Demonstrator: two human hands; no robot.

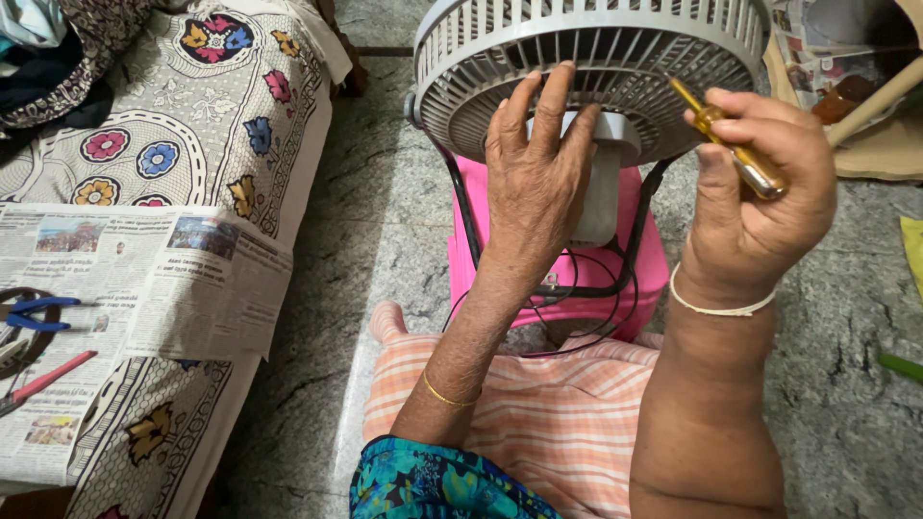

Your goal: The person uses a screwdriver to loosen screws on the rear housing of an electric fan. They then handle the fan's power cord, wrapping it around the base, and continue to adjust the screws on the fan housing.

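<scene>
Grey table fan (586, 58), rear grille toward the camera, standing on a pink plastic stool (644, 264) on the speckled stone floor (385, 221). Black wire stand and loose black cord (586, 317) drape over the stool's near edge.

Flowered mattress (221, 106) along the floor's left edge, a newspaper sheet (163, 288) spread on it. Blue-handled pliers (34, 312) and a red-handled tool (48, 378) lie at the paper's left edge, well apart from the fan.

Left hand (534, 183): fingers spread, flat against the rear grille and over the grey motor housing (606, 183), gripping nothing. Right hand (764, 207): closed round a small amber-handled screwdriver (731, 139), held just beside the grille's right rim; tip not engaged that I can see.

Risks, as judged: the fan sits high on a light stool, so a hard push from the flat hand could tip it. The slack cord could snag a wrist. A slim driver may slip off a screw head and jab the bracing fingers.
</scene>
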